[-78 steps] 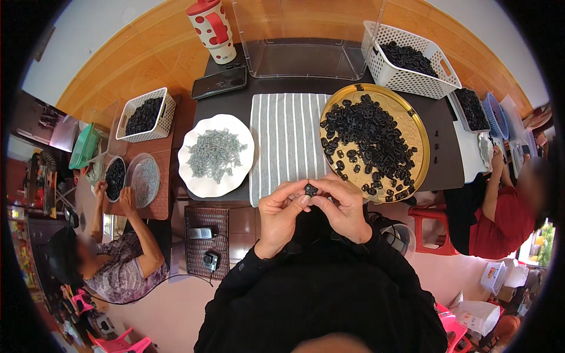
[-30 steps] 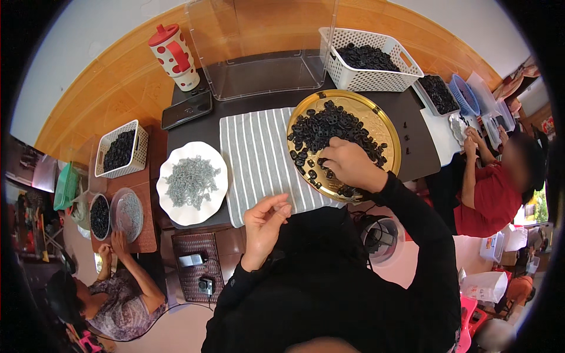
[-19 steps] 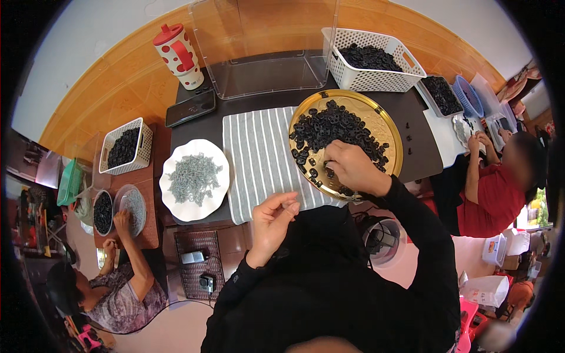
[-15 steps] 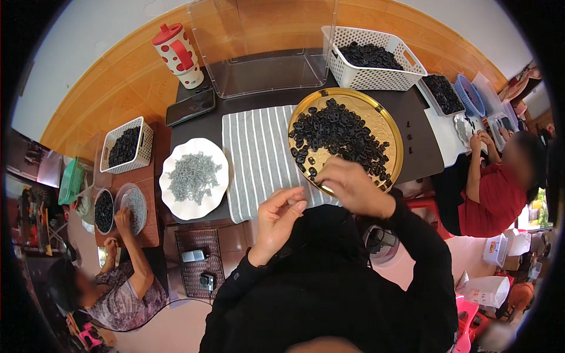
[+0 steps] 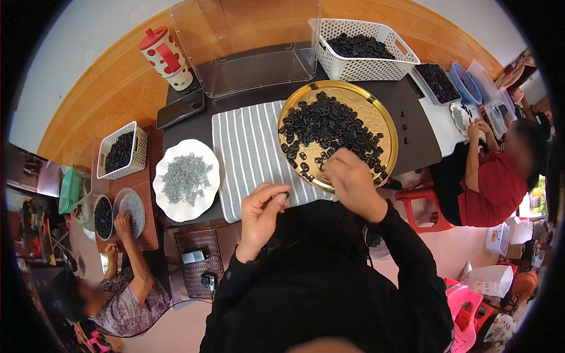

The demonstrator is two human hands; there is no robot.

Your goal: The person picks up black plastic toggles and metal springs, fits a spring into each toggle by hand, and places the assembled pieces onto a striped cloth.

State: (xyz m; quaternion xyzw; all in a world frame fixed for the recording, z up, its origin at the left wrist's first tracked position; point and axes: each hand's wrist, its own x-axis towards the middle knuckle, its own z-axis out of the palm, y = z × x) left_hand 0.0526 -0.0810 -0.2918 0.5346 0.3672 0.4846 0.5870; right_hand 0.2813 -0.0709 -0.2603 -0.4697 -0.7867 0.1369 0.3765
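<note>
While pinching a small dark piece (image 5: 286,195) in the left hand (image 5: 258,215), apparently selects among black pieces (image 5: 326,122) on the golden tray (image 5: 379,109) with the right hand (image 5: 355,183), of indiscernible grip, and likely needs precise fingertip control next.

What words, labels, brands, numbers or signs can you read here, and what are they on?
None can be quoted.
White bag at lower right: faint reddish print, too small and blurred to read.
Pale box above it in the picture: small coloured label, too small to read.
Spotted cup, white plate and gold tray: no readable words.
</note>
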